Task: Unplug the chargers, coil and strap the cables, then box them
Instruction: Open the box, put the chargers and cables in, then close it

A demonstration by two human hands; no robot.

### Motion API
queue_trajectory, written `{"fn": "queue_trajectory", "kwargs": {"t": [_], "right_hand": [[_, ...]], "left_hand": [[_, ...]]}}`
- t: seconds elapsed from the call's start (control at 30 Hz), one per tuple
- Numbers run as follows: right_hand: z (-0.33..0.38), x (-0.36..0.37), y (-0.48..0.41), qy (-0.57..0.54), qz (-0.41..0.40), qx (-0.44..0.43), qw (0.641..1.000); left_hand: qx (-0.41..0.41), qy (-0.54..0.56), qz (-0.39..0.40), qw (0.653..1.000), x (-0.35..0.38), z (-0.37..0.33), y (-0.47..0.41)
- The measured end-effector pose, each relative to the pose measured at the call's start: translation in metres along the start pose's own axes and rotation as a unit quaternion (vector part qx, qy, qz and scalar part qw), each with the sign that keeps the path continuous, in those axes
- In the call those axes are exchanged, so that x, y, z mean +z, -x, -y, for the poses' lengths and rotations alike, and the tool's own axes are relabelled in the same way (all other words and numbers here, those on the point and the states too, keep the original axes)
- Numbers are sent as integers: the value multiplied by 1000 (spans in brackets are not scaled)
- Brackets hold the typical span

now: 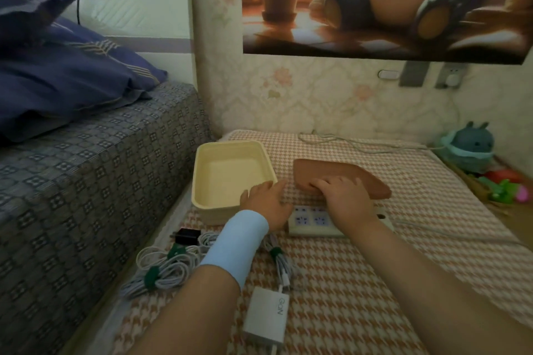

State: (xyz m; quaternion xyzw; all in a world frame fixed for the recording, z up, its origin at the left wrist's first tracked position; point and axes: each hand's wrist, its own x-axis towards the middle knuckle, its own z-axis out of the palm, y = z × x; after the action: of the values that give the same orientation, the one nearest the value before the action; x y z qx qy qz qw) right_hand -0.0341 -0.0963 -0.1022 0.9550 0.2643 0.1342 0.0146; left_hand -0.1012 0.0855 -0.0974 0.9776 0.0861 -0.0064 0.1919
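The cream box (pixel 202 181) stands open and empty on the houndstooth cloth. A brown wooden lid (pixel 360 179) lies to its right, and my right hand (pixel 344 199) curls its fingers over the lid's near edge. My left hand (pixel 268 202), with a light blue wristband, rests spread between the box corner and the lid, holding nothing. A white power strip (pixel 308 222) lies under both hands with no plugs in its visible sockets. Near me lie a black charger (pixel 186 236), a white charger (pixel 266 317) and white coiled cables (pixel 167 268) bound with green straps.
A bed (pixel 86 167) with a patterned cover and blue pillows borders the table on the left. The strip's cord (pixel 447 232) runs off right. A plush toy (pixel 468 150) and small colourful items sit at the right edge. Wall sockets (pixel 451 78) are above.
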Motion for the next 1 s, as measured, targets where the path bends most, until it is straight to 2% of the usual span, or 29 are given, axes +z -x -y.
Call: {"fn": "queue_trajectory", "kwargs": {"t": [0.1,0.17,0.27,0.43,0.5,0.6,0.67,0.77,0.8,0.87,0.93,1.0], "right_hand": [[-8,11,1,-46,82,-30,995],[-10,16,-3,-95,137,-51,985],[-11,18,-11,-152,166,-42,973],[-1,7,-11,-139,255,-28,956],[10,-3,-6,-126,263,-28,956],[31,-22,2,-127,207,-36,969],[47,-35,11,-122,177,-36,976],[70,-50,33,-131,233,-4,964],[77,-49,42,-136,277,1,951],[88,-41,58,-157,341,2,927],[93,-25,67,-193,333,20,923],[94,-19,72,-218,309,23,925]], "left_hand": [[-26,-16,32,999,8,-8,-3],[-43,34,3,998,8,-7,-4],[-50,138,-59,987,3,0,0],[-61,150,-73,984,-10,21,11],[-55,138,-60,987,-16,30,14],[-42,115,-48,991,-20,38,24],[12,23,-80,996,-17,40,31],[98,-68,-117,986,-15,31,49],[101,-55,-93,989,-16,27,58],[79,-2,8,997,-15,20,72],[60,-27,111,992,-12,15,88],[59,-63,145,986,-6,15,101]]}}
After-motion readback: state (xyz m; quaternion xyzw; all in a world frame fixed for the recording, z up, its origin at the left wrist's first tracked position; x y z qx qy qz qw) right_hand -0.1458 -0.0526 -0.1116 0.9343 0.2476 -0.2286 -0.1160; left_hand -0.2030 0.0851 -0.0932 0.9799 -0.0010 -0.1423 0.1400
